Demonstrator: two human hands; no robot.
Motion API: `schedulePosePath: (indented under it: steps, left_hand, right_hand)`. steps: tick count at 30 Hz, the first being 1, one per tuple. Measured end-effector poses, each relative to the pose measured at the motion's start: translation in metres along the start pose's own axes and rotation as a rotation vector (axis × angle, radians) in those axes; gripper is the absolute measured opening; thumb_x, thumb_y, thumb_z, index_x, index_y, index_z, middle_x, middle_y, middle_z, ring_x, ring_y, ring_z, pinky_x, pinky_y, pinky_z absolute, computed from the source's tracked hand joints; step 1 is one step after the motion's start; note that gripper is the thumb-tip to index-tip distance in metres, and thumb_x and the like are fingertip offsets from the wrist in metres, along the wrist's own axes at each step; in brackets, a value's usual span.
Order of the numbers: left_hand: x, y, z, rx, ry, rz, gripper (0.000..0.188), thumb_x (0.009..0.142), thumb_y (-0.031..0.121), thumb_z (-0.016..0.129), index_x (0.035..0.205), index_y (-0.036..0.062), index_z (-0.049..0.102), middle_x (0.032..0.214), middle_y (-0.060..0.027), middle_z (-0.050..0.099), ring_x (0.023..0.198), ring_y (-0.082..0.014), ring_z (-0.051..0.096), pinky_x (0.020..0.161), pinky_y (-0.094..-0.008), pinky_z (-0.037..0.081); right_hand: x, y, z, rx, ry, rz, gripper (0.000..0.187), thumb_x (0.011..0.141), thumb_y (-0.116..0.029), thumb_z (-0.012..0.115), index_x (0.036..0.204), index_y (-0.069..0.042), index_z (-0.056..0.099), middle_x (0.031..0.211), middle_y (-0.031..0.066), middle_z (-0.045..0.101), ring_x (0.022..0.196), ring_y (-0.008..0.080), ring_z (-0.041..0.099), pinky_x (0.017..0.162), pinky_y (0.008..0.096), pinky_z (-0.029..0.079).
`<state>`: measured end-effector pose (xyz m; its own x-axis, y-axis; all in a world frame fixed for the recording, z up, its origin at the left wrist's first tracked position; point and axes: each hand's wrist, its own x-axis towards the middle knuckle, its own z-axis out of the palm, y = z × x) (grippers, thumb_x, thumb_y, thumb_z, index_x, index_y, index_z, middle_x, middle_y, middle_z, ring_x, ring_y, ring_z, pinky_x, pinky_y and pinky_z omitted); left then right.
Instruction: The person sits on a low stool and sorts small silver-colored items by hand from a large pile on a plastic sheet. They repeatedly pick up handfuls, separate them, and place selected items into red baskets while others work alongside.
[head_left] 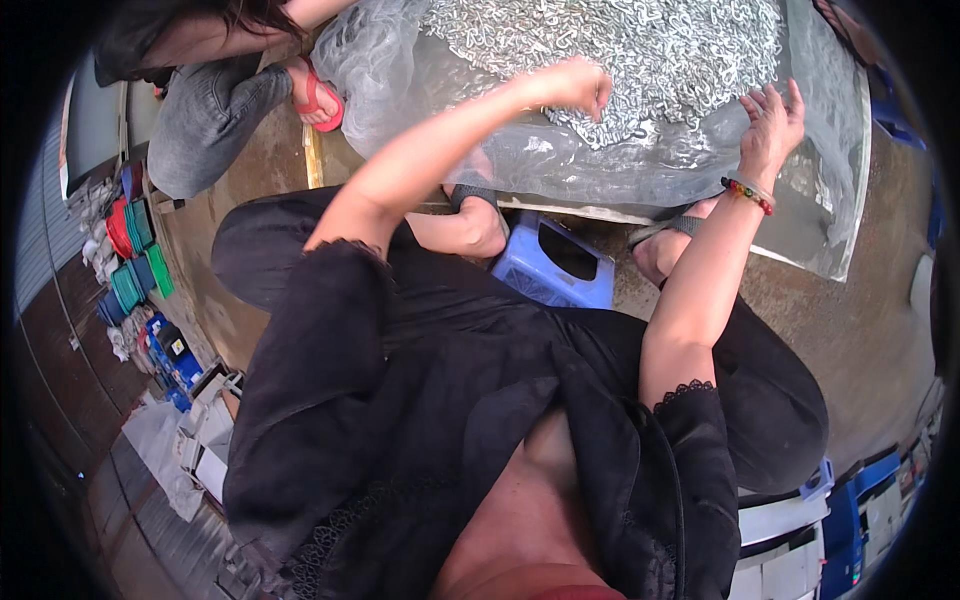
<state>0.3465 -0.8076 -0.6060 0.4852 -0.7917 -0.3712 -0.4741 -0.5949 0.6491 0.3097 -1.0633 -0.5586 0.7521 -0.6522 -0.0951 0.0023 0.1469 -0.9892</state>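
Lying heaped, metal hooks (660,45), none seen set apart; left hand (580,88) fingers curled, grip unclear; right hand (768,128) fingers spread, empty

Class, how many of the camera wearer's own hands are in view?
2: the left hand, curled, seen against the silvery metal pieces; the right hand, open, right of them near the translucent sheet. Neither is hidden.

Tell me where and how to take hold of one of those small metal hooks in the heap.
Probably best: come from above on the near side of the heap of metal hooks and pinch one by its thin middle, between thumb and fingertip. They are slim and bent, so deeper ones likely snag; the near edge meets the bare plastic sheet, within easy approach of the open right hand.
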Motion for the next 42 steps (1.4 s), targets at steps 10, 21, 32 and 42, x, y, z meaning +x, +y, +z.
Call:
schedulePosePath:
  steps: [10, 21, 32, 42]
  left_hand:
    - [-0.041, -0.009, 0.104, 0.427, 0.383, 0.147, 0.021, 0.072, 0.01, 0.053, 0.091, 0.0014, 0.049, 0.088, -0.0139, 0.048, 0.087, -0.0267, 0.051, 0.069, -0.0364, 0.047]
    - [-0.05, -0.001, 0.089, 0.142, 0.444, -0.387, 0.022, 0.083, 0.015, 0.043, 0.101, 0.0044, 0.05, 0.092, -0.0181, 0.055, 0.088, -0.0348, 0.055, 0.076, -0.0451, 0.043]
    - [-0.032, -0.068, 0.064, -0.211, 0.625, -0.537, 0.021, 0.081, 0.018, 0.047, 0.084, 0.0057, 0.063, 0.081, -0.0185, 0.059, 0.08, -0.0313, 0.059, 0.068, -0.0416, 0.047]
    - [0.024, -0.008, 0.06, -0.548, 0.505, -0.31, 0.035, 0.075, 0.036, 0.064, 0.074, 0.0007, 0.061, 0.058, -0.0108, 0.057, 0.056, -0.0155, 0.056, 0.053, -0.0326, 0.044]
  right_hand:
    - [-0.017, 0.067, 0.022, -0.305, -0.332, 0.071, 0.029, 0.076, -0.006, 0.055, 0.105, -0.005, 0.058, 0.065, 0.0042, 0.053, 0.053, 0.0124, 0.053, 0.049, 0.0238, 0.044]
    - [-0.095, 0.163, 0.09, -1.044, -0.61, -0.36, 0.024, 0.069, -0.015, 0.068, 0.088, -0.007, 0.055, 0.097, 0.0186, 0.051, 0.085, 0.0341, 0.054, 0.071, 0.0394, 0.046]
    - [-0.072, 0.136, 0.039, 0.015, -0.488, 0.529, 0.052, 0.077, 0.01, 0.042, 0.127, -0.002, 0.037, 0.114, 0.0254, 0.047, 0.077, 0.0255, 0.062, 0.062, 0.0311, 0.054]
    - [-0.06, 0.082, 0.025, 0.281, -0.666, 0.703, 0.069, 0.071, 0.015, 0.029, 0.135, -0.01, 0.025, 0.132, 0.0264, 0.029, 0.097, 0.0324, 0.053, 0.078, 0.0399, 0.052]
